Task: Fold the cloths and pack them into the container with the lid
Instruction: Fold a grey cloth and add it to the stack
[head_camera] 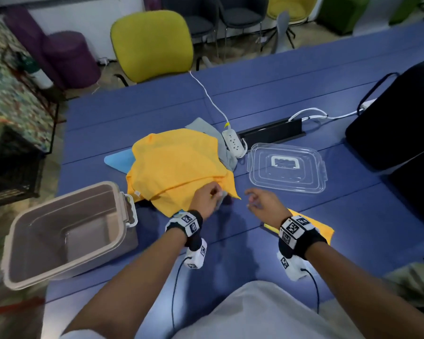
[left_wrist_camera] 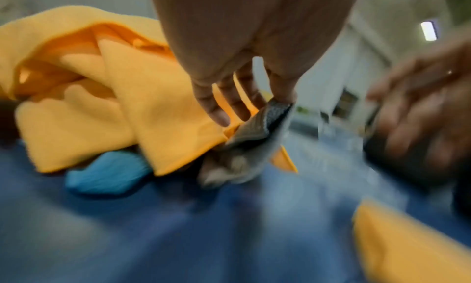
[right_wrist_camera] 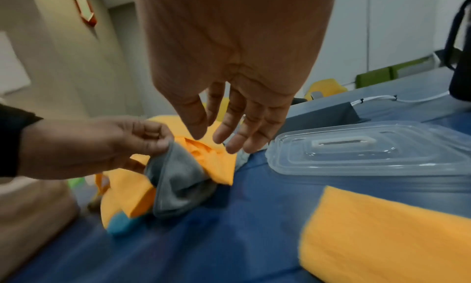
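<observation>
Only wristward: pinched grey cloth (right_wrist_camera: 178,184).

We see both forearms bare from the elbow down, each ending in a black band strapped round the wrist. On the left wrist band (head_camera: 184,225) sit white blocks printed with black square-patterned markers, and the right wrist band (head_camera: 296,231) carries the same kind of blocks. Below each wrist hangs a small white camera unit, the left one (head_camera: 196,256) and the right one (head_camera: 291,264), each with a marker and a thin black cable trailing back. We wear a pale grey shirt (head_camera: 262,314).
</observation>
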`<state>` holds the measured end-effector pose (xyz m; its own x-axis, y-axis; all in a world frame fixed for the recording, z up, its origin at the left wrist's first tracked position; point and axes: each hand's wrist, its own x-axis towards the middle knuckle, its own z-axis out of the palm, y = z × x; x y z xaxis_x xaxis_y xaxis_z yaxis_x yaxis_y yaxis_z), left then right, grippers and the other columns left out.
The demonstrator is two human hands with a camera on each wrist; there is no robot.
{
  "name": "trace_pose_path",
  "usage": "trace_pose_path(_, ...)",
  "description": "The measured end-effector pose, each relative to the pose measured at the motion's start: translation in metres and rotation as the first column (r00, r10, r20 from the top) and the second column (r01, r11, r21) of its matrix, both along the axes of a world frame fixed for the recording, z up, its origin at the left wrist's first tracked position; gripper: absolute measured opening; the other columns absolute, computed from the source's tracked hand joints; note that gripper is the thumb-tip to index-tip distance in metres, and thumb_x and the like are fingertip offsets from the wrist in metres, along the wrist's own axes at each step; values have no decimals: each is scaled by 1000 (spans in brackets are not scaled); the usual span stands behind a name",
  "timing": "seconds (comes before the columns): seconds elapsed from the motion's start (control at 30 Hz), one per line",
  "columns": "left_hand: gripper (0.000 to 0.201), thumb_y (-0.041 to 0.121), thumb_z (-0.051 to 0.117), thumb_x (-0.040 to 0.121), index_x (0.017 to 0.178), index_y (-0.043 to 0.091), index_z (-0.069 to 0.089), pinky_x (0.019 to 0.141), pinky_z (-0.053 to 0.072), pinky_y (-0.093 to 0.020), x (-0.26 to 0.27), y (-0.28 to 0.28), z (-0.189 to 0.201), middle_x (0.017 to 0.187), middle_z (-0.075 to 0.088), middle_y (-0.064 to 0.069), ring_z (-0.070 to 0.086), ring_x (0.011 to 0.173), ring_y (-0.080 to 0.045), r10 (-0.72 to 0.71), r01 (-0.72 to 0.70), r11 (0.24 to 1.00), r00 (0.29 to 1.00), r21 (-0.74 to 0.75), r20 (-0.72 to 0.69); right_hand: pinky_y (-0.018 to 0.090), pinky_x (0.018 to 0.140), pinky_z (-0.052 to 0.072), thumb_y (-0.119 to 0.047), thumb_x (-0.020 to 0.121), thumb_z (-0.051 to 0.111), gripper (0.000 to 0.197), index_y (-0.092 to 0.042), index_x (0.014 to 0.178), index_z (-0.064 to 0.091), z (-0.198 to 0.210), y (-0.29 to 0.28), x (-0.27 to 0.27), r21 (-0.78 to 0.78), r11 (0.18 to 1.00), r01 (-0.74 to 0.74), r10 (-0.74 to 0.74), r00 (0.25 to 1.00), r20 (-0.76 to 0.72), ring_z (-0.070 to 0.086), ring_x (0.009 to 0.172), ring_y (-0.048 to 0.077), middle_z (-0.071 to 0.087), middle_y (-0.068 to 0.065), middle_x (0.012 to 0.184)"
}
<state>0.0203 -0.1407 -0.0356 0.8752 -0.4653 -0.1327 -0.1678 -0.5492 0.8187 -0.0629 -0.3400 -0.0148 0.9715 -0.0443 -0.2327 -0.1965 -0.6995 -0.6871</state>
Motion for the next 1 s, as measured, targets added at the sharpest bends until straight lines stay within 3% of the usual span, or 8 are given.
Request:
trace_pose_path(0.1,22,7,51,98,78,18,51,54,30,-23,21,-3,60,64,43,1,38,58,-11,37,-105,924,982,-368,-188,20,78,51,-20,89,67,38,-25,123,50,34,18,17,300,946,123,-178,971,162,61,83,8,57,-6,101)
trace_pose_path(0.23,14,20,50,99,87,13,52,61,30,-27,31,7,127,73,43,-8,38,66,-12,-154,105,942,979,-319,-133,26,78,53,-38,85,70,40,-37,122,54,86,42,36,489,870,65,-206,949,239,64,87,10,59,-7,111)
trace_pose_path(0.37,12,19,43,102,92,12,47,67,32,-31,21,24,182,79,41,-7,37,72,-16,-148,163,954,986,-249,78,34,85,53,-31,74,73,36,-33,108,63,122,67,42,401,915,-50,-109,925,363,64,89,11,68,-10,96)
trace_pose_path(0.5,13,16,43,102,90,12,45,60,30,-23,18,40,239,73,39,7,34,63,-4,-12,128,924,952,-360,307,28,100,39,-28,69,75,78,-19,137,40,121,89,38,95,995,-16,-25,910,413,48,119,17,51,1,128)
trace_pose_path(0.6,12,11,46,99,87,14,47,60,32,-16,21,52,280,74,42,8,37,62,2,95,108,885,910,-454,403,17,87,33,-10,73,66,60,-9,130,47,111,94,25,27,999,35,-43,906,421,51,109,21,55,10,119)
trace_pose_path(0.67,16,10,49,97,85,21,49,65,36,-13,22,65,301,76,47,9,43,65,5,148,106,868,877,-485,457,22,71,38,-10,77,61,27,-15,104,59,108,91,15,71,993,95,-115,913,391,59,81,20,64,7,90)
trace_pose_path(0.87,5,7,54,94,90,9,52,63,35,-7,26,122,283,74,49,12,48,63,11,254,-64,927,833,-370,491,32,65,53,-14,82,56,18,-26,86,68,113,34,0,255,865,432,-502,752,427,55,64,13,57,-12,62)
trace_pose_path(1.0,11,17,57,96,89,9,57,64,39,-15,26,157,231,74,54,9,50,66,3,267,-183,954,875,-236,404,18,55,37,-18,90,57,9,-20,82,62,134,10,-18,353,846,400,-531,695,485,42,57,-2,53,-6,64)
